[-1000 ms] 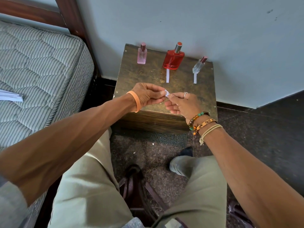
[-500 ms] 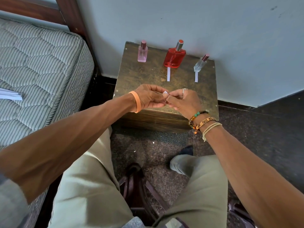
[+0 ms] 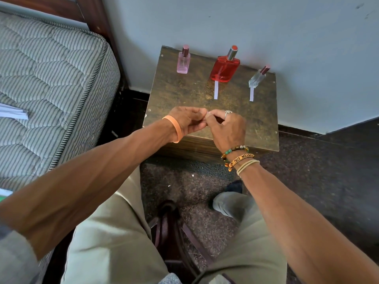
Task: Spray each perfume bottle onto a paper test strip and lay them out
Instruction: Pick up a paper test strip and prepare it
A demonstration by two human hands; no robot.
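Observation:
Three perfume bottles stand along the back of a small wooden table [image 3: 180,95]: a pink bottle [image 3: 183,62] at left, a red bottle [image 3: 225,67] in the middle, a clear bottle [image 3: 257,78] at right. One white paper strip [image 3: 216,90] lies in front of the red bottle, another white strip [image 3: 251,94] in front of the clear one. My left hand [image 3: 187,119] and my right hand [image 3: 226,128] meet above the table's front half, fingertips pinched together on a small white paper strip [image 3: 207,113], which the fingers mostly hide.
A striped mattress [image 3: 51,83] lies to the left with a stack of white paper [image 3: 13,113] on it. A pale wall rises behind the table. My knees and a dark sandal [image 3: 170,222] are below, over a dark speckled floor.
Both hands have stayed pinched together on the small strip and closed in tighter over it, so less white paper shows. The camera view has shifted slightly.

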